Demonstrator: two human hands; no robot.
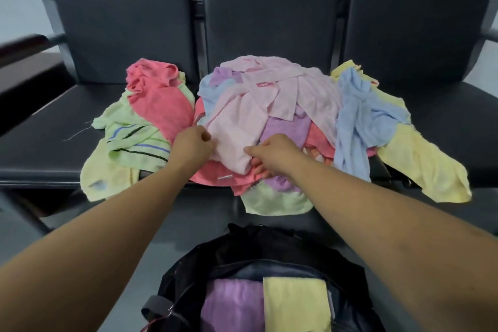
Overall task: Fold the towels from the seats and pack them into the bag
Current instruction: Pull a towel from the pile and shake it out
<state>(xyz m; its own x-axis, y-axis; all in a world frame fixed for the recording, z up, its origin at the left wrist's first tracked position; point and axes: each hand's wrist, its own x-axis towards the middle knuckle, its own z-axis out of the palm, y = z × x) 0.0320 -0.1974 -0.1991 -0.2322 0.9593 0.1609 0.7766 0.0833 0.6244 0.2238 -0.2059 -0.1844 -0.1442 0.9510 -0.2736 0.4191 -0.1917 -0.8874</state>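
Head: left hand (192, 144), right hand (275, 152) pinching pink towel (237, 127).

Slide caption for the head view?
Left hand and right hand pinch a pink towel atop the pile on the seats; bag holds a purple towel and a yellow towel.

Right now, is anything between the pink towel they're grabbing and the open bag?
Nothing visible does. The pink towel lies on top of the pile, pinched by the left hand and right hand; the bag sits open, nearer the person.
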